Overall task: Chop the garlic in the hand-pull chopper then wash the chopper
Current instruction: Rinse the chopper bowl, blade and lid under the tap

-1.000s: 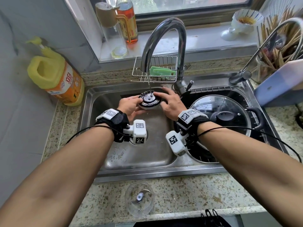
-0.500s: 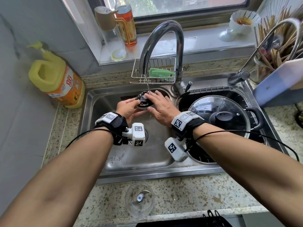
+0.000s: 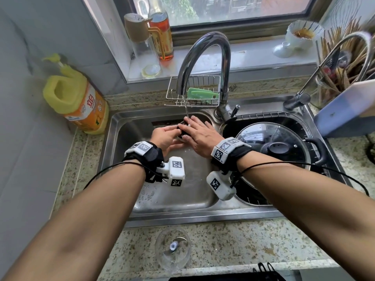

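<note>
Both hands at chopper lid (image 3: 181, 130), under faucet (image 3: 205, 57) stream near sink (image 3: 182, 217) back edge. Left hand (image 3: 165, 136) gripping its side with curled fingers, right hand (image 3: 199, 136) pressed flat on top. Probably light, rigid, slick when wet; best held by the rim. Clear bowl (image 3: 172, 250) at worktop (image 3: 233, 244) front edge.

1. The black round chopper lid (image 3: 182, 129) is under the thin water stream (image 3: 186, 110), gripped by the left hand (image 3: 164, 136), covered by the flat right hand (image 3: 199, 136); only a dark edge shows.
2. The clear plastic chopper bowl (image 3: 162, 258) stands on the counter (image 3: 233, 240), its blade (image 3: 179, 239) inside.
</note>
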{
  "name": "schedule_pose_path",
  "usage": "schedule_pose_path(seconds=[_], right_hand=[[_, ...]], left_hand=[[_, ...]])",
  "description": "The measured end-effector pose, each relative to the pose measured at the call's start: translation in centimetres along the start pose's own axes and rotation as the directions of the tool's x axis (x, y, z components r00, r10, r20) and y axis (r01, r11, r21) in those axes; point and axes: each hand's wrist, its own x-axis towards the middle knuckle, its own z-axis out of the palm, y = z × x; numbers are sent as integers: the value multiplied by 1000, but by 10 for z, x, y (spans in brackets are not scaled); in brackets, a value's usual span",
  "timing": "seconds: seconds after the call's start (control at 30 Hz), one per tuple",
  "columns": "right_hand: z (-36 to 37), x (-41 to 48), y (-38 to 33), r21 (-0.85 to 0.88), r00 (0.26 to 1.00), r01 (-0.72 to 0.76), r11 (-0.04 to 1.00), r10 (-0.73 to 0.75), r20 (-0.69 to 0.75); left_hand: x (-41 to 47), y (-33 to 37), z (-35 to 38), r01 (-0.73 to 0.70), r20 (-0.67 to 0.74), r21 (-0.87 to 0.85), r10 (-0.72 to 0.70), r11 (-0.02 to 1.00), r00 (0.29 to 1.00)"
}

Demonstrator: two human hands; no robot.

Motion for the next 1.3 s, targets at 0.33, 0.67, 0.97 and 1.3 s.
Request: schedule_pose_path(seconds=[0.33,0.67,0.97,1.3], right_hand=[[-10,-9,3,166,954,115,979,-62,-294],[-24,2,-1,135,963,167,977,-132,-236],[-21,1,-3,12,952,185,983,-176,-249],[-24,-3,1,161,920,215,963,-145,-363]], left_hand=[[3,3,6,24,-59,-4,-24,1000,998],[-4,21,7,16,-73,-67,-20,998,997],[1,22,6,-7,-86,15,8,1000,996],[1,27,2,-74,-69,7,74,997,995]])
